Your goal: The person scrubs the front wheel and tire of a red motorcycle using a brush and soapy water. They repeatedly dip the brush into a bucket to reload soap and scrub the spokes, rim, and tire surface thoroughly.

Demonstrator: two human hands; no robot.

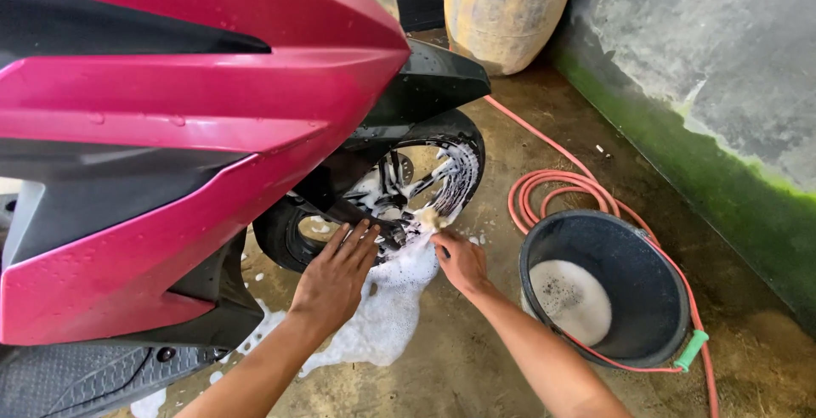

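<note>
A pink and black scooter (170, 129) fills the left of the head view, with its soapy front wheel (408, 189) low in the middle. My left hand (336, 278) lies flat with fingers spread against the tyre's near side. My right hand (459, 258) is closed on a small yellowish sponge (427, 217) pressed to the foamy wheel spokes. White foam (382, 307) lies on the concrete floor under both hands.
A black bucket (637, 240) holding soapy water stands right of my right arm, with a green-gripped handle (691, 350). A coiled pink hose (552, 189) lies behind it. A yellowish drum (506, 10) stands at the back, beside a grey wall with a green base (722, 189).
</note>
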